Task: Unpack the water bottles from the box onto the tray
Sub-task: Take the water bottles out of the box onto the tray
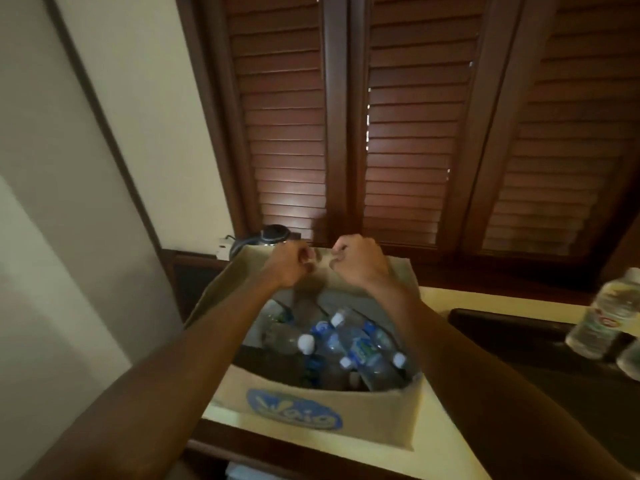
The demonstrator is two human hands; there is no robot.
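While both hands grip the far flap of the box (pixel 311 407), the step in hand looks like folding that flap back to clear the opening; pulling evenly with both hands, away from the body, should keep the box from sliding on the pale tabletop (pixel 446 441). It stands open near the tabletop's left end, a blue logo on its near wall. To its right lies a dark tray (pixel 502 323), with at least one bottle (pixel 602 317) at its far right. Inside the box, several water bottles (pixel 349 344) with white caps and blue labels lie jumbled. The left hand (pixel 289 263) and right hand (pixel 360 261) are curled into fists, fingers (pixel 304 258) pinching the flap's edge.
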